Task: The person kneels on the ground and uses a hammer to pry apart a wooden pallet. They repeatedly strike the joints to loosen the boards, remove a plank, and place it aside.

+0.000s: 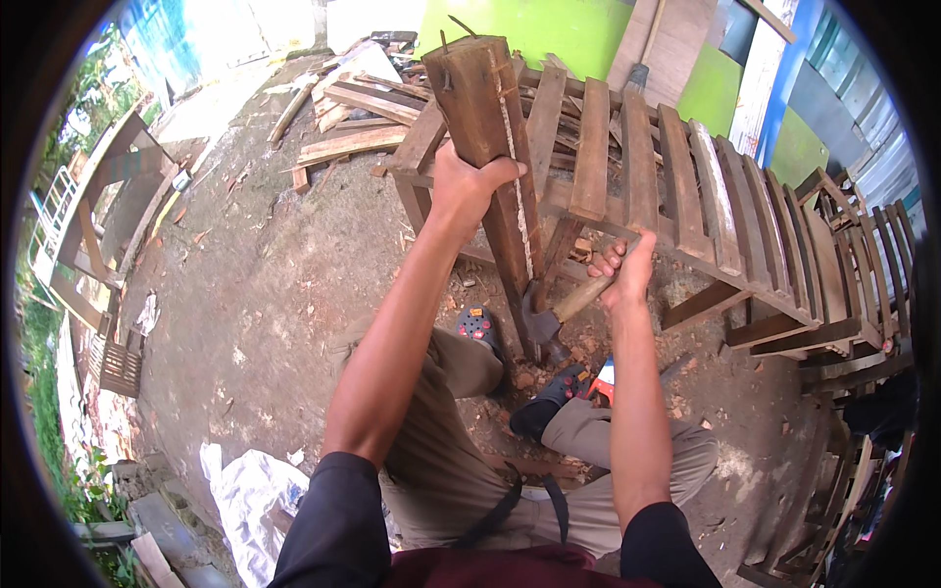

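Note:
My left hand [470, 188] is wrapped round a thick wooden beam [505, 220], the thumb lying across its face. The beam stands tilted in front of me, its lower end on the ground between my feet. Bent nails [446, 61] stick out near its top. In my right hand [625, 269] is the wooden handle of a claw hammer [578, 299], with the fingers closed round it. The hammer's head is low down at the beam's side, close to its bottom end; whether it touches a nail there cannot be made out.
A slatted wooden bench [676, 196] stands just behind and right of the beam. Scrap boards [358, 137] are piled at the far left of it. An orange-and-white handle [603, 380] lies by my right foot. White sacking [255, 505] is at the near left, a plastic basket [116, 367] beyond.

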Demonstrator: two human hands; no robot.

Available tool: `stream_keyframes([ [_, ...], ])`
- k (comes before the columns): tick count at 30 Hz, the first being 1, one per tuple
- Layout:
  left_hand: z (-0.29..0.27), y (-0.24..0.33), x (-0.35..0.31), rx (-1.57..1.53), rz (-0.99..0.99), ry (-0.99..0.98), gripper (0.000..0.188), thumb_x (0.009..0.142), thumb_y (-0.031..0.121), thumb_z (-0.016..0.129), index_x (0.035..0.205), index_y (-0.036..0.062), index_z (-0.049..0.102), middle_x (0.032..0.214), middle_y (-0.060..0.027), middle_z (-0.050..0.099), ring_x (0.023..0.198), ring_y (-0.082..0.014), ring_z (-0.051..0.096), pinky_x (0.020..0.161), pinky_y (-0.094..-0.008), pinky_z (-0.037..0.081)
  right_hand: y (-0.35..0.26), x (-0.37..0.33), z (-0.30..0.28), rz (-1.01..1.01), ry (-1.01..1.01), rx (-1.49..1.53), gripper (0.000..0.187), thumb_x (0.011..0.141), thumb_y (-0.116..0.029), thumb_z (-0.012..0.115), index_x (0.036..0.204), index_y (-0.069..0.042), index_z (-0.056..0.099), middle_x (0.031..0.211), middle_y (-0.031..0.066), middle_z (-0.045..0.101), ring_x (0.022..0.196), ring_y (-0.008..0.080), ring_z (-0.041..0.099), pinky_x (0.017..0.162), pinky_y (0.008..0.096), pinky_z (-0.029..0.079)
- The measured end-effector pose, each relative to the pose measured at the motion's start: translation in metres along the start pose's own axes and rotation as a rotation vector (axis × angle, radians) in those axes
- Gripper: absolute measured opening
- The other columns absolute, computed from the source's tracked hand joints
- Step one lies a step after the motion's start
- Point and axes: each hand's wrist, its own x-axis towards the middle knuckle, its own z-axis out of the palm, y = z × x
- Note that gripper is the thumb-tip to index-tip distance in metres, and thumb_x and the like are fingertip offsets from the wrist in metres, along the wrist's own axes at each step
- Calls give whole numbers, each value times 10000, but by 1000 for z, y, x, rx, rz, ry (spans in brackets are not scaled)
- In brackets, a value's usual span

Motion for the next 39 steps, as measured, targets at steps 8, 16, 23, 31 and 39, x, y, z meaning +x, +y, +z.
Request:
stream_keyframes([
  [8, 12, 3, -1, 35, 35, 73, 231, 691, 58, 721, 896, -5, 634, 807, -43, 621, 739, -146, 582, 683, -306, 453, -9, 9, 0, -41, -82, -8, 493, 951, -536, 399, 658, -141, 358, 520, -7, 321, 426, 142, 304, 483, 319, 327],
  [16, 8, -2, 15, 14, 17, 99, 224, 695, 83, 703, 889, 5, 623, 813, -41, 613, 759, -148, 574, 707, -304, 441, 53, -71, 6, -724, -555, -245, 502, 956, -426, 430, 624, -50, 442, 493, 61, 414, 393, 172, 367, 456, 305, 328],
  [23, 1, -9, 29, -6, 2, 133, 239, 708, 101, 699, 913, -9, 643, 841, -54, 644, 777, -158, 590, 725, -309, 458, 68, -66, -14, -878, -612, -116, 494, 924, -417, 442, 613, -32, 443, 505, 80, 439, 440, 190, 428, 498, 339, 366],
  [31, -33, -28, 40, -19, 17, 236, 249, 711, 120, 696, 920, -7, 650, 850, -59, 647, 795, -164, 586, 747, -312, 451, 52, -79, -24, -679, -636, -470, 455, 943, -386, 457, 741, 16, 523, 750, 148, 589, 731, 260, 593, 721, 371, 483],
  [39, -12, -9, 22, -18, -6, 159, 255, 705, 95, 686, 934, -10, 649, 864, -65, 649, 799, -162, 597, 742, -311, 462, -34, -125, 5, -455, -626, -1614, 212, 916, -119, 556, 1014, 54, 632, 921, 247, 700, 936, 338, 694, 842, 444, 522],
])
